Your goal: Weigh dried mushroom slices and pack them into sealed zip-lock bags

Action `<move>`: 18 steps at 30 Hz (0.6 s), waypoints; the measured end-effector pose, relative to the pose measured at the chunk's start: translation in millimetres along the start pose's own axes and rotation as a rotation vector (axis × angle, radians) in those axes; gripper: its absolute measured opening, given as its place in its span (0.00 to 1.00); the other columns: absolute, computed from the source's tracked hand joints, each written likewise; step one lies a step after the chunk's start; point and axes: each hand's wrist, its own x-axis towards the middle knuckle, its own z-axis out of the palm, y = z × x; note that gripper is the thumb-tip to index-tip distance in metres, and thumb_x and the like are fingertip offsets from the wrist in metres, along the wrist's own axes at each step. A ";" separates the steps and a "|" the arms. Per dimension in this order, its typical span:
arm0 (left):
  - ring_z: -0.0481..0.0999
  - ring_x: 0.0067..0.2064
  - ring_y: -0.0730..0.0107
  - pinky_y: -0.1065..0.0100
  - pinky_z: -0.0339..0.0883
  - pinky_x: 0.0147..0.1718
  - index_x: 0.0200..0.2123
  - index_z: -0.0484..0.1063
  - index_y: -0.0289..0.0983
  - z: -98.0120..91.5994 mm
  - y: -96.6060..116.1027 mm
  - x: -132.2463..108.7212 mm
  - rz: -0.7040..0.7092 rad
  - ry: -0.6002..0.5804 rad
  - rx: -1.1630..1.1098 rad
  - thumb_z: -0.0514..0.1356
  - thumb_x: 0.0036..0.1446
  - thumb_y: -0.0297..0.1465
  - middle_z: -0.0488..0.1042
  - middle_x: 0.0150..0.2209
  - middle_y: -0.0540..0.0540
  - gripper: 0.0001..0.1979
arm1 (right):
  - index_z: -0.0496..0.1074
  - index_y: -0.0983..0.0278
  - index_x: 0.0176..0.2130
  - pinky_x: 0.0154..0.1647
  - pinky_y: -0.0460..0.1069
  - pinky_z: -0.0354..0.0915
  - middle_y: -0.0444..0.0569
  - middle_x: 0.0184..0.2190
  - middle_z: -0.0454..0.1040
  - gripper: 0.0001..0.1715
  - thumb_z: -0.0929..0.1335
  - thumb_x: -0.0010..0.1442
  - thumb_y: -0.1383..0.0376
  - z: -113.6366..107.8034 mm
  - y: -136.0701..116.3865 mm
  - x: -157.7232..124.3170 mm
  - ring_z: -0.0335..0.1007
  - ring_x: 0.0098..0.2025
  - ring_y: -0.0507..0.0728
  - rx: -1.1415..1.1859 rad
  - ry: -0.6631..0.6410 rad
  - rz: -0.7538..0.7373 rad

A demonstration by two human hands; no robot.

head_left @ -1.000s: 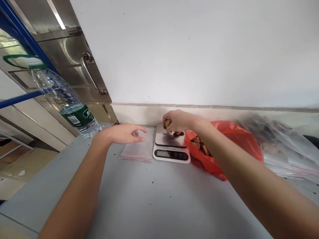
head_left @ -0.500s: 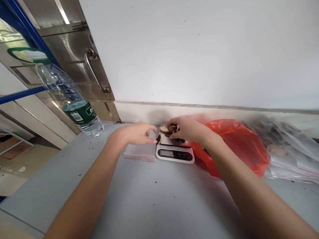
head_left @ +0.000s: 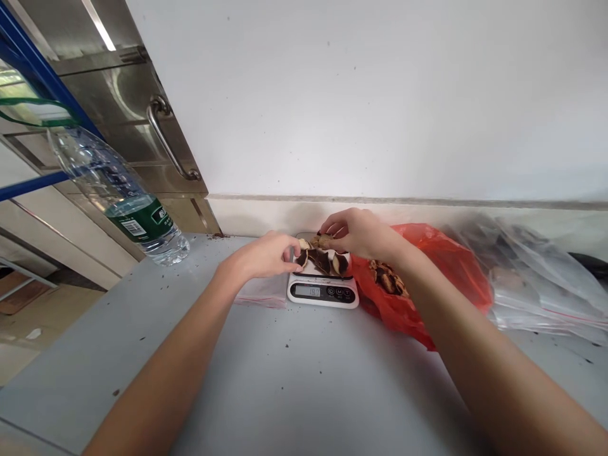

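Dark brown dried slices (head_left: 325, 259) now heap on the small white digital scale (head_left: 323, 288), more than a moment ago, right hand (head_left: 354, 231) pinching one above, left hand (head_left: 266, 253) fingering the pile's edge, red plastic bag (head_left: 441, 272) beside on the grey tabletop (head_left: 294, 380).

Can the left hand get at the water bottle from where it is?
Probably yes. The left hand is at the scale, and the bottle stands off to its left on the same table, with only bare tabletop between them.

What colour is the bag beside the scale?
Red bag, right of the scale; head view.
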 end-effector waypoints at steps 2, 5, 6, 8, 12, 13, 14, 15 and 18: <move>0.78 0.35 0.60 0.65 0.67 0.33 0.39 0.76 0.39 3.5 0.6 2.3 0.026 0.039 -0.012 0.61 0.60 0.39 0.80 0.37 0.45 0.11 | 0.79 0.64 0.38 0.39 0.46 0.72 0.51 0.40 0.85 0.04 0.74 0.61 0.71 -3.0 2.6 -0.8 0.80 0.40 0.56 0.062 0.006 -0.026; 0.78 0.36 0.60 0.65 0.67 0.35 0.39 0.77 0.39 5.1 1.9 4.2 0.042 0.104 -0.049 0.61 0.60 0.41 0.80 0.38 0.44 0.13 | 0.79 0.65 0.37 0.37 0.47 0.71 0.51 0.38 0.85 0.02 0.73 0.62 0.71 -6.7 5.3 -2.7 0.80 0.37 0.55 0.160 0.007 -0.049; 0.79 0.37 0.60 0.65 0.67 0.35 0.40 0.78 0.39 3.9 2.1 3.7 0.045 0.121 -0.061 0.61 0.60 0.42 0.80 0.38 0.44 0.13 | 0.79 0.65 0.37 0.36 0.47 0.70 0.51 0.37 0.84 0.02 0.73 0.63 0.71 -7.9 5.6 -3.6 0.79 0.36 0.55 0.188 0.005 -0.054; 0.79 0.39 0.59 0.64 0.68 0.37 0.40 0.78 0.38 -1.3 1.3 0.9 0.041 0.148 -0.067 0.60 0.61 0.43 0.81 0.39 0.43 0.15 | 0.79 0.66 0.37 0.34 0.47 0.68 0.51 0.36 0.84 0.02 0.73 0.63 0.71 -10.8 5.0 -5.9 0.78 0.34 0.54 0.226 0.002 -0.058; 0.80 0.44 0.54 0.64 0.69 0.39 0.43 0.78 0.39 -17.6 -5.4 -9.7 -0.032 0.138 0.004 0.57 0.63 0.45 0.81 0.43 0.41 0.18 | 0.79 0.66 0.39 0.36 0.47 0.69 0.51 0.39 0.85 0.02 0.74 0.62 0.70 -17.9 1.9 -11.5 0.79 0.37 0.54 0.259 0.019 -0.035; 0.80 0.45 0.53 0.63 0.70 0.40 0.45 0.78 0.39 -21.4 -7.9 -12.3 -0.060 0.114 0.026 0.57 0.63 0.46 0.82 0.45 0.41 0.19 | 0.80 0.66 0.39 0.36 0.47 0.70 0.52 0.40 0.85 0.03 0.75 0.62 0.69 -19.2 1.4 -12.7 0.79 0.37 0.55 0.261 0.024 -0.028; 0.80 0.46 0.53 0.63 0.70 0.41 0.48 0.78 0.40 -24.7 -10.3 -14.5 -0.091 0.086 0.045 0.56 0.63 0.46 0.82 0.46 0.41 0.20 | 0.80 0.65 0.39 0.37 0.47 0.70 0.52 0.41 0.85 0.03 0.75 0.62 0.69 -20.0 1.1 -13.5 0.79 0.37 0.55 0.259 0.028 -0.021; 0.81 0.47 0.52 0.62 0.70 0.42 0.50 0.77 0.40 -27.4 -12.6 -16.3 -0.123 0.056 0.061 0.56 0.63 0.46 0.81 0.48 0.41 0.22 | 0.80 0.65 0.39 0.37 0.47 0.70 0.52 0.41 0.85 0.03 0.75 0.62 0.68 -20.3 1.2 -14.0 0.79 0.37 0.55 0.257 0.033 -0.015; 0.81 0.49 0.52 0.62 0.71 0.45 0.57 0.75 0.41 -32.3 -16.8 -19.3 -0.199 -0.034 0.098 0.55 0.62 0.47 0.81 0.54 0.40 0.26 | 0.80 0.66 0.39 0.37 0.47 0.70 0.52 0.41 0.85 0.03 0.75 0.63 0.68 -18.1 2.9 -13.1 0.80 0.38 0.55 0.252 0.022 -0.016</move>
